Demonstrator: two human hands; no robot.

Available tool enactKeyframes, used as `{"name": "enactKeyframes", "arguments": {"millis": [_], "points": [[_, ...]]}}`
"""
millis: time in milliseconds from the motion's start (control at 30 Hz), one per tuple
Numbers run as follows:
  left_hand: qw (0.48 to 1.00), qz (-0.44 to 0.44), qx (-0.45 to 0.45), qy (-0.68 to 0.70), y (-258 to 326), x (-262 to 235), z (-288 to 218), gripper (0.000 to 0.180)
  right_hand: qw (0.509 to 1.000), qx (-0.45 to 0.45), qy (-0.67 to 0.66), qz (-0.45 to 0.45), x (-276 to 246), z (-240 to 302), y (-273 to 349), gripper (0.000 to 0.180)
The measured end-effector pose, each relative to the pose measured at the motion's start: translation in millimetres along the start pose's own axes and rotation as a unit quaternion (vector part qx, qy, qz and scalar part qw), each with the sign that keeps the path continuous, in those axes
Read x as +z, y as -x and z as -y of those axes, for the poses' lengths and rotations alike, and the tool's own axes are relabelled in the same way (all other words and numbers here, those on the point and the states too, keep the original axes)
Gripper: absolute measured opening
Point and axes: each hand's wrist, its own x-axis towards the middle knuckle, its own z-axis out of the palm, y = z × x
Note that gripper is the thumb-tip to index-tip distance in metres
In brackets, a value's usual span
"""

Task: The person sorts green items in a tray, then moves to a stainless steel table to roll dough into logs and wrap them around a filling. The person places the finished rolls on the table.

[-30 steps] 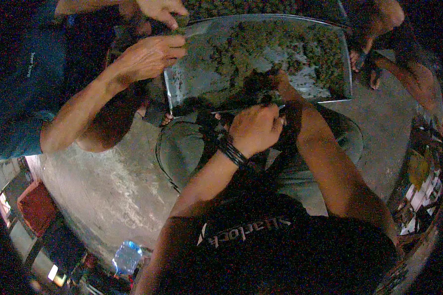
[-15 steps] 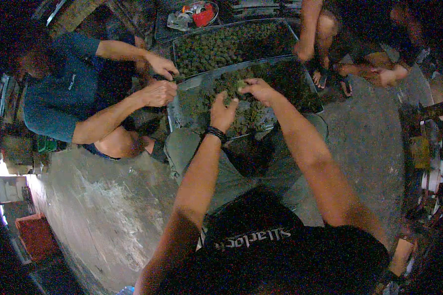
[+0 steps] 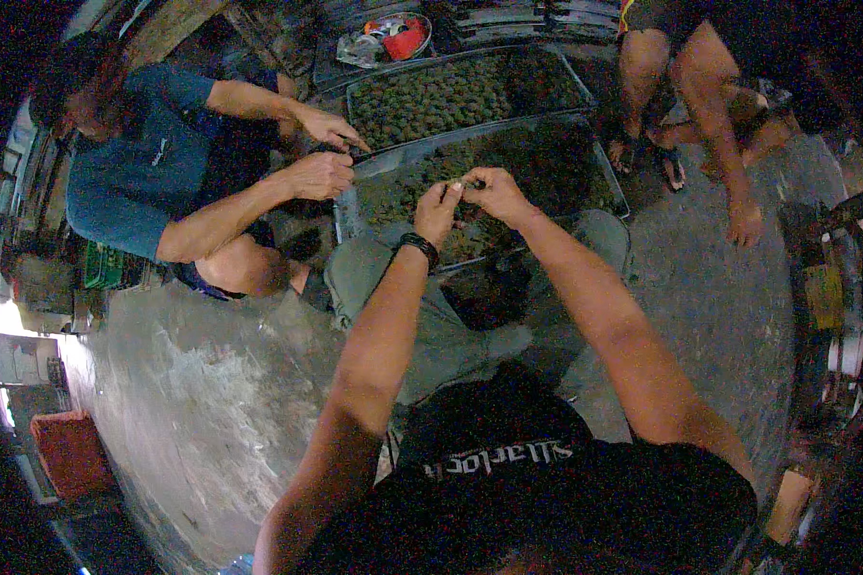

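Observation:
My left hand (image 3: 435, 213) and my right hand (image 3: 499, 196) meet above the near tray (image 3: 346, 216), fingers pinched together. Between their fingertips is a small pale greenish piece (image 3: 458, 184), too small and dim to name. A black band circles my left wrist. Under my hands, loose greenish-brown clumps (image 3: 494, 237) cover part of the near tray. Just beyond it lies a far tray (image 3: 352, 99), filled with many small rounded clumps (image 3: 431, 101).
To the left, a person in a blue-green shirt (image 3: 125, 182) works with both hands (image 3: 321, 172) at the trays' edge. Another person's bare legs (image 3: 705, 86) and lowered hand (image 3: 744, 222) are at right. Behind the trays stands a round bowl (image 3: 422, 48) with red and clear plastic items.
My hands have come together, and my left fingers, apart before, now pinch near my right fingertips. At right, the other person has shifted, one hand now hanging lower.

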Motion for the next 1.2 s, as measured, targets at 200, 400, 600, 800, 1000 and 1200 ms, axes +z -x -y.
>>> {"name": "enactKeyframes", "arguments": {"millis": [200, 400, 600, 800, 1000, 1200], "points": [[1.000, 0.003, -0.016, 0.016, 2, 6, -14, 0.034, 0.980, 0.083, -0.181, 0.005, -4, -11, 0, 0.024], [0.970, 0.008, -0.129, 0.207, -13, -10, 9, 0.031, 0.800, 0.297, -0.518, -0.062, -4, 15, 8, 0.016], [0.972, 0.023, -0.122, 0.198, -9, -3, -11, 0.024, 0.820, 0.255, -0.502, -0.105, -8, 7, 5, 0.018], [0.966, 0.026, -0.133, 0.219, -10, -5, -9, 0.020, 0.866, 0.285, -0.333, -0.241, -11, 2, 2, 0.042], [0.961, -0.004, -0.137, 0.240, -12, -11, -7, 0.016, 0.911, 0.214, -0.296, -0.191, 5, -11, -7, 0.026], [0.964, -0.043, -0.149, 0.215, 4, -17, -5, 0.013, 0.913, 0.241, -0.287, -0.159, 3, -7, 4, 0.017]]}}
